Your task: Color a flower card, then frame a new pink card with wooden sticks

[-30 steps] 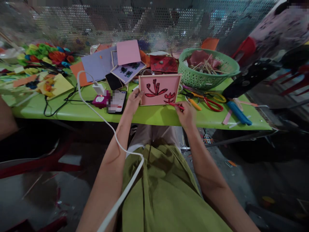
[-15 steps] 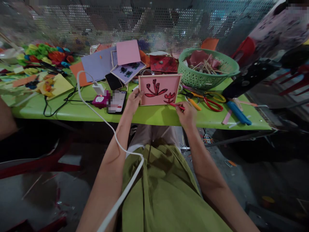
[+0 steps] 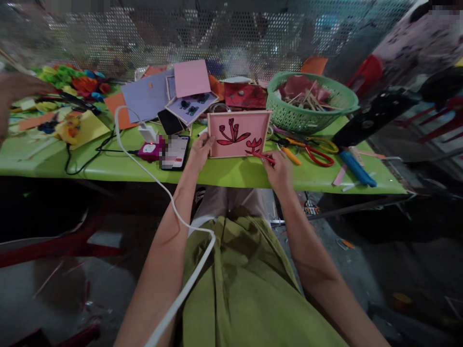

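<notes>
My left hand (image 3: 200, 150) grips the left edge of a pink framed picture (image 3: 226, 129), which is tilted up at the table's front. Red flowers with dark outlines are drawn on its pink face, a large one on the left and a smaller one at lower right. In my right hand (image 3: 279, 169) is a red pen (image 3: 266, 158), its tip at the base of the small flower. A phone (image 3: 175, 153) with a lit screen lies just left of my left hand. Scissors with a red and a yellow handle (image 3: 320, 156) rest to the right of my right hand.
A green basket (image 3: 307, 118) of sticks and scraps stands behind. A glue gun with a blue handle (image 3: 356, 168) lies at right. A white cable (image 3: 164, 188) crosses my left arm from a purple power adapter (image 3: 150, 149). Another person's hand (image 3: 21, 89) is at far left.
The other person's hand has come in over the coloured papers at far left. My right hand and the pen have shifted very slightly; the picture stays almost still.
</notes>
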`<state>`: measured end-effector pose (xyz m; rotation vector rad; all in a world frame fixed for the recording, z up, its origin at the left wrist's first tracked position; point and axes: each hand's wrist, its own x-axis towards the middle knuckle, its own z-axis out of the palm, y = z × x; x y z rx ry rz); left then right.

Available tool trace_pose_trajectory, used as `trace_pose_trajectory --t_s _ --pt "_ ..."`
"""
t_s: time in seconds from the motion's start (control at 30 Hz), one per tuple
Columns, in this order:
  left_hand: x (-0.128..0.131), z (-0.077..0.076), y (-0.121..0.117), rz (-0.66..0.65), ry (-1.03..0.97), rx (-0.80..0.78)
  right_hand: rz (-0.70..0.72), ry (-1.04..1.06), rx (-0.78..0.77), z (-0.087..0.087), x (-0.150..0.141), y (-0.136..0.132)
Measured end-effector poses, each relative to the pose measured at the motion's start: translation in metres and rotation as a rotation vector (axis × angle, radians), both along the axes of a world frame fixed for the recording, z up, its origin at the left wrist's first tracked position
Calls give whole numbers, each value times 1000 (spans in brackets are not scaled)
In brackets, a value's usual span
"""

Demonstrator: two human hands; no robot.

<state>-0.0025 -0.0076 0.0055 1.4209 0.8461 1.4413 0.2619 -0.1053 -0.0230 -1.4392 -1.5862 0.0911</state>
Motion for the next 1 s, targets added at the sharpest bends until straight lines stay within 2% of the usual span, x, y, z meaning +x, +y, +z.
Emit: trace_pose_trajectory --t_s 0.27,0.53,1.0 --pt "-1 -2 1 -6 13 24 -10 21 6 -2 0 -1" --pt "-1 -2 2 5 1 -20 4 -28 19 0 0 0" --pt "-4 -7 6 20 -1 -11 -30 30 12 3 -3 -5"
